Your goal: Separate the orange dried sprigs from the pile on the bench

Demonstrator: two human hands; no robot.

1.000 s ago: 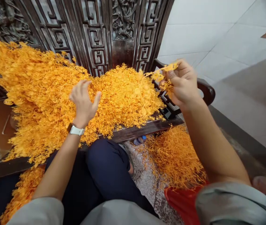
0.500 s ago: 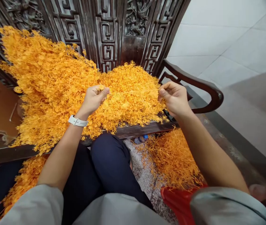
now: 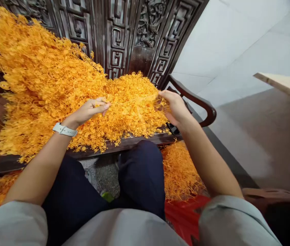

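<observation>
A big heap of orange stringy sprigs (image 3: 45, 85) covers the seat of a dark carved wooden bench (image 3: 124, 34). My left hand (image 3: 91, 109), with a white watch on the wrist, pinches one end of a thin orange strand (image 3: 132, 100). My right hand (image 3: 172, 106) pinches the other end, so the strand is stretched between them just above the heap. Both hands hover over the front right part of the pile.
The bench armrest (image 3: 198, 102) curves just right of my right hand. More orange sprigs (image 3: 180, 171) lie in a red container (image 3: 186, 213) on the floor by my right knee. A pale board edge (image 3: 283, 85) sticks in from the right over tiled floor.
A second ago my left hand lay open on the heap and my right held a sprig up. Both hands now pinch one strand pulled between them, and the view has shifted.
</observation>
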